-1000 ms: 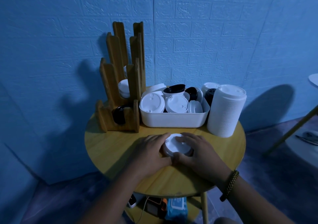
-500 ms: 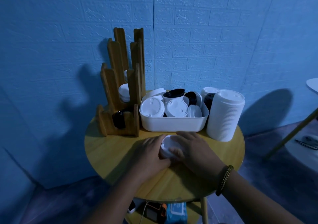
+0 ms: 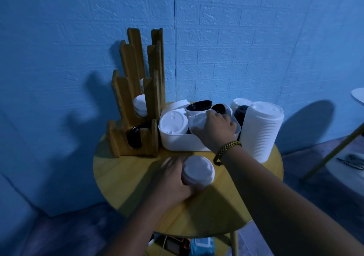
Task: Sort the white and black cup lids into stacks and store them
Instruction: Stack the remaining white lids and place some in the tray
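Observation:
My left hand grips a short stack of white lids and holds it just above the round wooden table. My right hand reaches into the white bin and pinches a white lid there. The bin holds mixed white and black lids; a large white lid lies at its left and a black lid at its back. A wooden lid rack at the left holds white lids in a middle slot and black lids in the front slot.
A tall stack of white lids stands at the right of the bin, with a black lid stack and a white one behind it. The blue brick wall is close behind. A white table's edge and a slanted leg are at the far right.
Both hands were around the small white stack on the table. Now the left hand alone holds it, lifted, and the right hand has moved forward into the bin onto a white lid.

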A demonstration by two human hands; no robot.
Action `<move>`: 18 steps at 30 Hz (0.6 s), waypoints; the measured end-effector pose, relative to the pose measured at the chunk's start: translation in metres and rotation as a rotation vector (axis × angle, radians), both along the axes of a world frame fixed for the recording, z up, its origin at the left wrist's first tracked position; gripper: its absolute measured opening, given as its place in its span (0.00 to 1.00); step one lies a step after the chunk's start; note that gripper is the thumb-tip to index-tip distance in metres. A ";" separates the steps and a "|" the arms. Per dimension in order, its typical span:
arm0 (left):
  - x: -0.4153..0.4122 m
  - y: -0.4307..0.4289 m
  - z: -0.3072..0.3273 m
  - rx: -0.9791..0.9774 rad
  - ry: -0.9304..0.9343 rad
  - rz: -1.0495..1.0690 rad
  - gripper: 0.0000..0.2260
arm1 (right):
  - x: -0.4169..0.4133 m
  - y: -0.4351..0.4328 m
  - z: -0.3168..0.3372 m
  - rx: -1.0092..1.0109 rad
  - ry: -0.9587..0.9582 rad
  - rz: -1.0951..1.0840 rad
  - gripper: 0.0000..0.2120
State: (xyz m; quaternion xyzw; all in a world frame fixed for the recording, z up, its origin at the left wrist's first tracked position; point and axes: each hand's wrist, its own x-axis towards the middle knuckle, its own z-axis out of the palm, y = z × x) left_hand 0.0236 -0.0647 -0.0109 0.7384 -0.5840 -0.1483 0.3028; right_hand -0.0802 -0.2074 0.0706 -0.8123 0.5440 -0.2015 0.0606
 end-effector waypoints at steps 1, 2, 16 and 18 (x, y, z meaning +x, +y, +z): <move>0.000 0.000 -0.001 0.004 -0.010 0.004 0.39 | -0.001 0.000 0.001 0.005 -0.026 -0.004 0.28; 0.000 -0.001 -0.002 0.004 -0.020 0.006 0.37 | -0.003 0.000 0.001 0.000 -0.061 -0.006 0.28; -0.002 0.004 0.008 0.065 -0.041 -0.029 0.39 | -0.049 0.045 -0.013 -0.136 -0.527 0.469 0.31; -0.001 0.003 0.006 0.067 -0.015 -0.030 0.39 | -0.063 0.057 -0.030 -0.067 -0.433 0.509 0.31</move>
